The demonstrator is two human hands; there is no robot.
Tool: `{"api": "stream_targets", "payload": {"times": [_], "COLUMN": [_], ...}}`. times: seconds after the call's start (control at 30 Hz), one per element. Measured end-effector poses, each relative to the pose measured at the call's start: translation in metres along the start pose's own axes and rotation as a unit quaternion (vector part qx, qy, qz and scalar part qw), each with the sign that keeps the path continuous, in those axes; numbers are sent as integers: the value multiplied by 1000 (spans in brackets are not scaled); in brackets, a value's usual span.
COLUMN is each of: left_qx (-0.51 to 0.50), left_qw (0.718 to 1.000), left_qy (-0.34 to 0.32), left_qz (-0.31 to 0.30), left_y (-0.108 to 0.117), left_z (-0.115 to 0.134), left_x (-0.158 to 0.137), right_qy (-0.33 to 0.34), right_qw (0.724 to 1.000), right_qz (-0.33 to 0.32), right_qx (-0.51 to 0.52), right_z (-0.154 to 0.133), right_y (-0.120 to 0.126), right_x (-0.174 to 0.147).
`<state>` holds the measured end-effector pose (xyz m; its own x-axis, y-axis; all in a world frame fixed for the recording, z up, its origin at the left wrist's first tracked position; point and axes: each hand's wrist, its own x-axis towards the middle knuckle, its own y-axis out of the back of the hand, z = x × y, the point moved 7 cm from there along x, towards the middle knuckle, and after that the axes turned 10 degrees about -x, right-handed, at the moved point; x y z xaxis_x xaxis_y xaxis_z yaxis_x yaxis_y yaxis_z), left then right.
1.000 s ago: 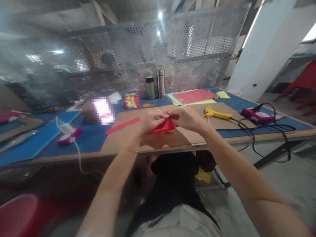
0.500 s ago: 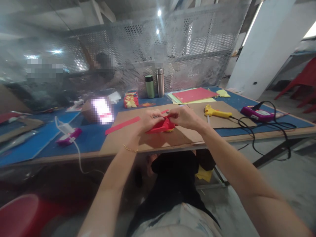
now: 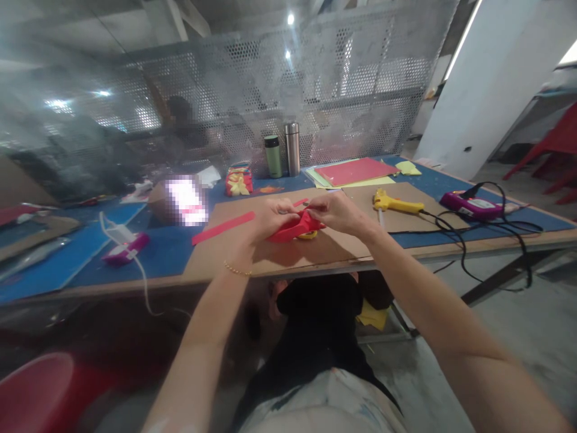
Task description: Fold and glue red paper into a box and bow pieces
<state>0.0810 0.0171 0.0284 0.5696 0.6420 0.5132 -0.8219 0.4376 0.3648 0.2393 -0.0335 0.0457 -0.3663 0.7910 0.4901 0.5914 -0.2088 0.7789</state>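
Note:
Between both hands is a folded red paper piece (image 3: 293, 228), held just above the brown cardboard sheet (image 3: 225, 255). My left hand (image 3: 273, 219) pinches its left side, fingers closed. At its upper right edge, my right hand (image 3: 336, 211) grips the same piece between thumb and fingers. A yellow part (image 3: 308, 235) shows under the red paper; its shape is mostly hidden. Left of my left hand lies a flat red strip (image 3: 223, 228), and a smaller red scrap (image 3: 300, 202) sits behind the hands.
A yellow glue gun (image 3: 399, 204) lies at right, its black cord running to a purple power strip (image 3: 473, 205). Behind stand a green tumbler (image 3: 273, 157) and a steel flask (image 3: 293, 150), near stacked coloured sheets (image 3: 356, 173). Another purple power strip (image 3: 126, 248) is at left.
The red paper has tilted slightly between my hands, and more of the yellow part shows beneath it. Both hands keep their hold in nearly the same place.

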Motion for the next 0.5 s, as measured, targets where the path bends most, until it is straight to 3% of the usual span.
{"api": "stream_targets", "payload": {"times": [0.17, 0.3, 0.43, 0.5], "left_qx": [31, 40, 35, 28], "left_qw": [999, 999, 999, 999], "left_qy": [7, 22, 28, 32], "left_qz": [12, 18, 25, 31], "left_y": [2, 4, 5, 4], "left_z": [2, 6, 6, 5], "left_x": [0, -2, -2, -1], "right_qy": [-23, -27, -110, -200], "right_qw": [999, 1000, 984, 948], "right_qz": [-30, 4, 67, 65], "right_qx": [14, -4, -122, -237], "right_z": [4, 16, 66, 100], "right_y": [2, 24, 70, 92], "right_x": [-4, -19, -47, -65]}}
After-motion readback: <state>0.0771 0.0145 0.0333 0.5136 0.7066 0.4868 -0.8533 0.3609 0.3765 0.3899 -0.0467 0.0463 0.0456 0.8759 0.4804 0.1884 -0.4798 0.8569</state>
